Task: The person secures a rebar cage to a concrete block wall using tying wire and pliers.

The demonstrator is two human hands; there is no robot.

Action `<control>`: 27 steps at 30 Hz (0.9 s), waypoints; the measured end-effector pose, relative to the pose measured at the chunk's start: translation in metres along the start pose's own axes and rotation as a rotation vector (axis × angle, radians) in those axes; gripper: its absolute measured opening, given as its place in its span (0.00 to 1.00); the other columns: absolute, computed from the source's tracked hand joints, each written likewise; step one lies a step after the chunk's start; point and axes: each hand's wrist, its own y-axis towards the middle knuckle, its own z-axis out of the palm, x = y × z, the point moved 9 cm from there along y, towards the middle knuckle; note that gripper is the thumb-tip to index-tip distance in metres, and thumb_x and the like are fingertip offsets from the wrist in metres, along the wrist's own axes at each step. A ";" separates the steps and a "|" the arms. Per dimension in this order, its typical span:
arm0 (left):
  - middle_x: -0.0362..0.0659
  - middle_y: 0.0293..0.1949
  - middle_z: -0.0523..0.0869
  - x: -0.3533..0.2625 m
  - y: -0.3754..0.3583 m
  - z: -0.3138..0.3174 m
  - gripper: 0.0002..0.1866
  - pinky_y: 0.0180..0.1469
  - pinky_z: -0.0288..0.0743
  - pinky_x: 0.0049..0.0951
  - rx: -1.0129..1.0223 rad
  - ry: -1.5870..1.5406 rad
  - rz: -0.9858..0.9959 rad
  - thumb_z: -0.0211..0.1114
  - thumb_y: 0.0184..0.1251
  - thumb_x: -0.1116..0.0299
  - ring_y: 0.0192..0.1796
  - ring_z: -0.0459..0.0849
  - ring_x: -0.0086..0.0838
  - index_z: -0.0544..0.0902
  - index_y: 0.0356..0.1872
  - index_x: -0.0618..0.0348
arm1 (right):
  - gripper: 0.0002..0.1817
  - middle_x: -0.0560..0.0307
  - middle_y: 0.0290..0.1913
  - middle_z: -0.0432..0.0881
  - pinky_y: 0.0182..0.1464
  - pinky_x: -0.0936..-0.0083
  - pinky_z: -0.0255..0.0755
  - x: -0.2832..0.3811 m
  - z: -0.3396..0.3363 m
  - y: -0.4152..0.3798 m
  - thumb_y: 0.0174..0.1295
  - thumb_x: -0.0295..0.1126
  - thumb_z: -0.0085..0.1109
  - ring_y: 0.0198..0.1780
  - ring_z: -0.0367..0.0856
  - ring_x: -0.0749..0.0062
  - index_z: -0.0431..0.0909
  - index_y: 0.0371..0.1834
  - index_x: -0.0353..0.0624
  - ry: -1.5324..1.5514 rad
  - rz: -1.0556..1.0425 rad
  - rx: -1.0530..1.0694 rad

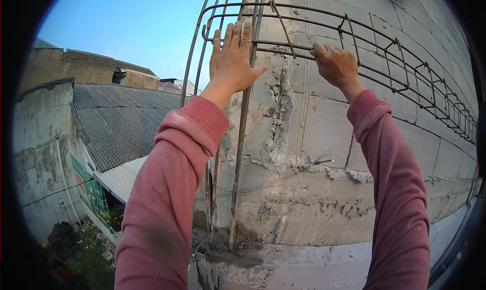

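A long rebar cage (pixel 400 70), made of thin steel bars tied with wire stirrups, runs along the block wall from upper left to far right. Near its hooked left end, my left hand (pixel 234 59) is raised with fingers stretched up and thumb out, laid against the bars. My right hand (pixel 335 65) is closed in a fist around the lower bar of the cage, just right of a slanted stirrup. Upright rebars (pixel 243 133) rise at the wall's corner, passing behind my left hand and through the cage end.
The block wall (pixel 324 123) has rough mortar, and a bundle of thin wires (pixel 319 162) sticks out of it. Wet-looking mortar (pixel 233 252) lies around the rebar feet. Left and lower down are a corrugated roof (pixel 121 118), a green banner (pixel 88 189) and rubble-strewn ground.
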 end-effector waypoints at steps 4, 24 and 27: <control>0.62 0.68 0.59 0.153 -0.070 0.052 0.58 0.71 0.49 0.45 0.060 -0.434 -0.670 0.67 0.51 0.40 0.73 0.56 0.47 0.47 0.70 0.74 | 0.11 0.54 0.22 0.79 0.21 0.62 0.70 -0.001 0.006 0.003 0.69 0.42 0.47 0.21 0.80 0.58 0.71 0.37 0.47 -0.062 -0.014 0.136; 0.53 0.29 0.85 0.156 -0.158 0.133 0.25 0.29 0.76 0.27 0.325 -1.119 -0.971 0.59 0.66 0.50 0.22 0.83 0.29 0.80 0.36 0.70 | 0.13 0.48 0.18 0.76 0.25 0.57 0.68 0.022 0.033 0.057 0.68 0.41 0.48 0.21 0.77 0.50 0.70 0.31 0.45 -0.027 -0.211 0.072; 0.48 0.27 0.84 0.163 -0.155 0.137 0.22 0.28 0.77 0.29 0.294 -1.046 -0.893 0.56 0.68 0.52 0.22 0.82 0.27 0.80 0.35 0.68 | 0.13 0.48 0.18 0.76 0.25 0.58 0.68 0.019 0.045 0.056 0.68 0.42 0.48 0.22 0.77 0.50 0.70 0.31 0.44 -0.001 -0.199 0.072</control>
